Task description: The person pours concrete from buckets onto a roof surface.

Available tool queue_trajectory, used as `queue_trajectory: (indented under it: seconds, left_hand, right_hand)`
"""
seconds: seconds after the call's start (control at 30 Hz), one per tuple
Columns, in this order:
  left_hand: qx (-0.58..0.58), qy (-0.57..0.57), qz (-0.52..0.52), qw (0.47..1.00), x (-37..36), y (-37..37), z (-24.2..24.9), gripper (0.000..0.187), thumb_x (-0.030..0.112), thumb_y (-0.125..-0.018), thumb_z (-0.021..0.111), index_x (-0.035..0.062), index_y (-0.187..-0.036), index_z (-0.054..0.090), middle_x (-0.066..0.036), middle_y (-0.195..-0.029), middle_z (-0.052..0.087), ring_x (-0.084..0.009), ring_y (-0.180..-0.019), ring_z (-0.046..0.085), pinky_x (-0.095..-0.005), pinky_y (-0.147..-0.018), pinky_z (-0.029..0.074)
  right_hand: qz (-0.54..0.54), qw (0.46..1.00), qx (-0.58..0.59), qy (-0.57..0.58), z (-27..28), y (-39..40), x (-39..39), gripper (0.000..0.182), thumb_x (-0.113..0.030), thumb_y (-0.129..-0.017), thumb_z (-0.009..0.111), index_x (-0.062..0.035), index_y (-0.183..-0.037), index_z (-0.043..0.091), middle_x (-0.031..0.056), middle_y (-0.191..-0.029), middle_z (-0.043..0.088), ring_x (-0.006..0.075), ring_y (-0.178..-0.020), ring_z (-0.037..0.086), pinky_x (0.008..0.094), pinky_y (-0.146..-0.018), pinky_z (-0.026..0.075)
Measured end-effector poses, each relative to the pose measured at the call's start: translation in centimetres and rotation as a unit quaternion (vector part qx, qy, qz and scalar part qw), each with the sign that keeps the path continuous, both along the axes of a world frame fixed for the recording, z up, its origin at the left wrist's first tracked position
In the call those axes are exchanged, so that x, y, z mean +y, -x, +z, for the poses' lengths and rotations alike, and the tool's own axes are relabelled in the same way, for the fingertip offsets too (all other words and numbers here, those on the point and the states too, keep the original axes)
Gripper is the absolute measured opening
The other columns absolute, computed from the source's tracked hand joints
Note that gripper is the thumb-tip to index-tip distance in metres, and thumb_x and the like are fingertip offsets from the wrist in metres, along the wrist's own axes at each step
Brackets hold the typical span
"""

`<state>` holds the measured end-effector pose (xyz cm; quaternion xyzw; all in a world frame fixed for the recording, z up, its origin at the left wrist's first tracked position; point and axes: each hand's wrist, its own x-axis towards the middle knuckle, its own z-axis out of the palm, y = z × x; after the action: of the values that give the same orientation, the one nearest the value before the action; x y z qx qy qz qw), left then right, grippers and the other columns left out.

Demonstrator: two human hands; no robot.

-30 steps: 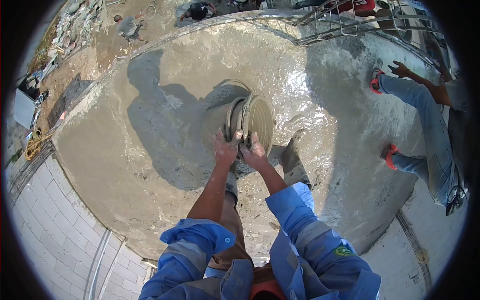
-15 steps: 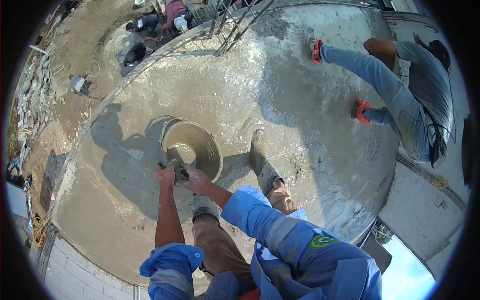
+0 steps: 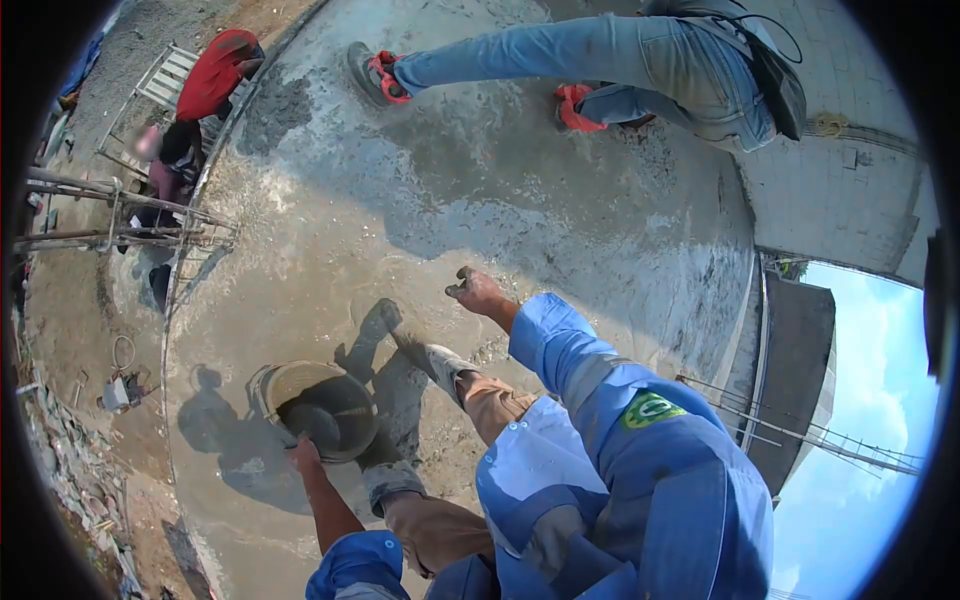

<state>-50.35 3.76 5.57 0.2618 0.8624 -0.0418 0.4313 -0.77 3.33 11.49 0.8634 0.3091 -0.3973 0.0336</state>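
Observation:
A mud-coated bucket stands tilted on the wet concrete slab, its mouth facing me and its inside mostly in shadow. My left hand is closed on the near rim; the fingertips are partly hidden over the edge. Away from the bucket, my right hand is held out over the slab, muddy fingers apart and slightly curled, with nothing in it. Below that hand is one of my mud-covered boots; the other boot is beside the bucket.
A co-worker in jeans with red-wrapped footwear stands on the slab's far side. Bars project at the left edge, near a bent-over person in red. Rubble lies beyond the edge. A pale block wall rises at right.
My right hand has left the bucket and moved out to the right, its fingers apart. My left hand stays at the rim. The view has turned, placing the bucket lower left.

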Motion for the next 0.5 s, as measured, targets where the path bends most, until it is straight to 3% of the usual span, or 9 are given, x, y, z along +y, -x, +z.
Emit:
queue_trajectory:
  seconds: [0.07, 0.37, 0.5]
  left_hand:
    - [0.088, 0.041, -0.039, 0.994, -0.9, -0.5, -2.6, 0.077, 0.033, -0.073, 0.066, -0.0108, -0.129, 0.034, -0.029, -0.125, 0.046, -0.0400, -0.116, 0.047, -0.0427, -0.098, 0.038]
    - [0.128, 0.109, -0.102, 0.980, 1.3, -6.4, 0.1, 0.085, 0.037, -0.070, 0.066, -0.0102, -0.131, 0.030, -0.030, -0.128, 0.041, -0.0416, -0.119, 0.042, -0.0458, -0.102, 0.034]
    - [0.143, 0.094, -0.123, 0.978, 0.8, -5.3, -0.8, 0.084, 0.037, -0.070, 0.066, -0.0106, -0.130, 0.032, -0.030, -0.128, 0.041, -0.0418, -0.118, 0.043, -0.0455, -0.101, 0.035]
  right_hand:
    - [-0.031, 0.999, 0.039, -0.008, 1.0, -2.5, 0.5, 0.060, -0.037, -0.078, 0.062, 0.0044, -0.120, 0.050, 0.0235, -0.112, 0.059, 0.0345, -0.108, 0.055, 0.0395, -0.091, 0.043]
    - [-0.079, 0.991, 0.096, -0.045, -1.2, -2.4, -0.3, 0.057, -0.035, -0.078, 0.065, 0.0046, -0.116, 0.051, 0.0219, -0.103, 0.063, 0.0317, -0.098, 0.061, 0.0372, -0.086, 0.047]
    - [-0.079, 0.988, 0.121, -0.049, -1.9, -1.5, -0.3, 0.056, -0.035, -0.078, 0.066, 0.0047, -0.116, 0.051, 0.0219, -0.103, 0.063, 0.0315, -0.098, 0.061, 0.0368, -0.086, 0.047]
